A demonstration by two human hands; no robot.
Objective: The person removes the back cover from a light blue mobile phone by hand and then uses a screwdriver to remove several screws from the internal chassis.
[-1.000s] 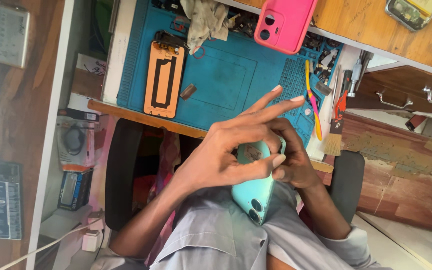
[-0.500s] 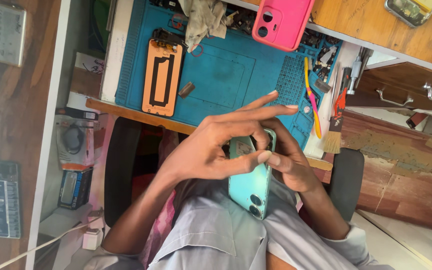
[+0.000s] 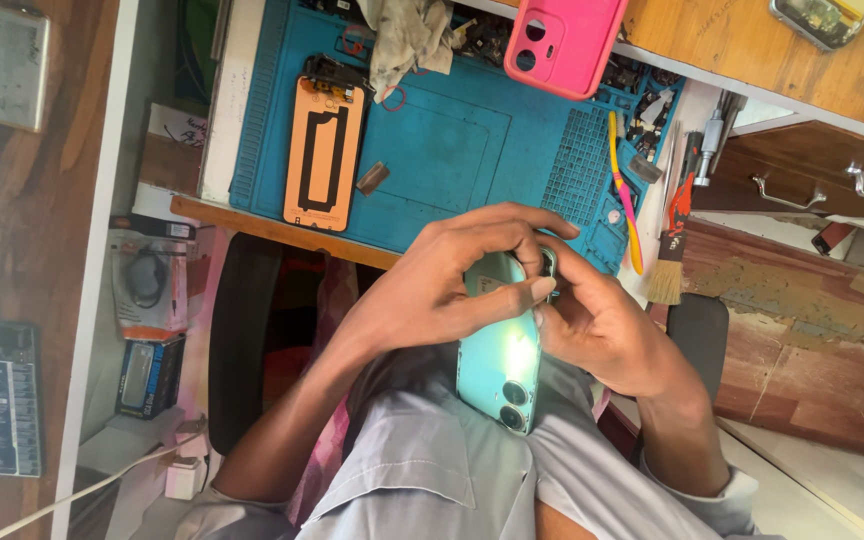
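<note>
A teal phone (image 3: 500, 365) lies back-up over my lap, its two camera lenses at the end nearest me. My left hand (image 3: 432, 295) comes in from the left and curls over the phone's far half, fingertips pressed on its right edge. My right hand (image 3: 607, 335) grips the phone's right side, thumb and fingers meeting the left fingertips near a small dark part (image 3: 548, 262) at the far end. Both hands are just in front of the edge of a blue work mat (image 3: 452, 150).
On the mat lie an orange phone frame (image 3: 324, 155), a small dark chip (image 3: 372, 178), a crumpled cloth (image 3: 407, 40) and a pink phone case (image 3: 564, 42). A yellow-pink tool (image 3: 624, 195), a brush (image 3: 667, 270) and other tools sit at the right. Boxes (image 3: 147, 375) stand below left.
My left hand's fingers were spread wide above the phone; they have now curled down onto it. The phone has shifted slightly right and stands straighter in my hands.
</note>
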